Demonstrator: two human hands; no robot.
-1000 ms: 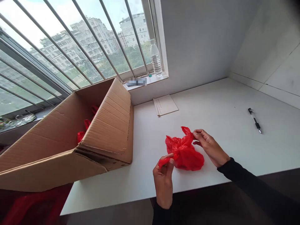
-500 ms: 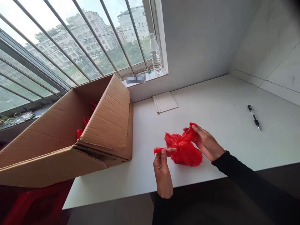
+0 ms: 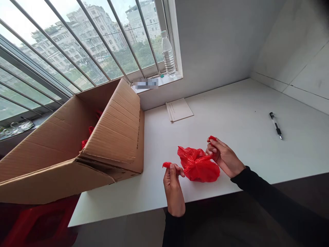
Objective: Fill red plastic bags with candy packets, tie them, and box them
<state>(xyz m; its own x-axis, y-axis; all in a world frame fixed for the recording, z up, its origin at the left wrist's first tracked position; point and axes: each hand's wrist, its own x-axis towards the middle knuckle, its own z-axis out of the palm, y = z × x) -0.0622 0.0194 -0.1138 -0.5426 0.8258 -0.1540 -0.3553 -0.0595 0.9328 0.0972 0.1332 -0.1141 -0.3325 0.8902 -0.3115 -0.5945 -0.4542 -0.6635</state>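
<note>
A crumpled red plastic bag (image 3: 202, 168) rests on the white table (image 3: 231, 103) near its front edge, gathered at the middle. My left hand (image 3: 173, 188) pinches one end of the bag between thumb and fingers, on the bag's left side. On the other side, my right hand (image 3: 224, 154) is closed on the opposite end, its tip poking out above the thumb. The ends are drawn apart to either side of the gathered middle. What is inside the bag is hidden.
A large open cardboard box (image 3: 110, 133) stands on the left, with red plastic (image 3: 84, 142) inside it. A notepad (image 3: 180, 109) lies by the wall, a pen (image 3: 276, 126) to the right. On the windowsill stands a water bottle (image 3: 168, 56). A red stool (image 3: 38, 223) is below left.
My hands have moved farther apart, pulling the bag's ends outward; the left went left. My right fingers have curled in more. The whole view has shifted slightly.
</note>
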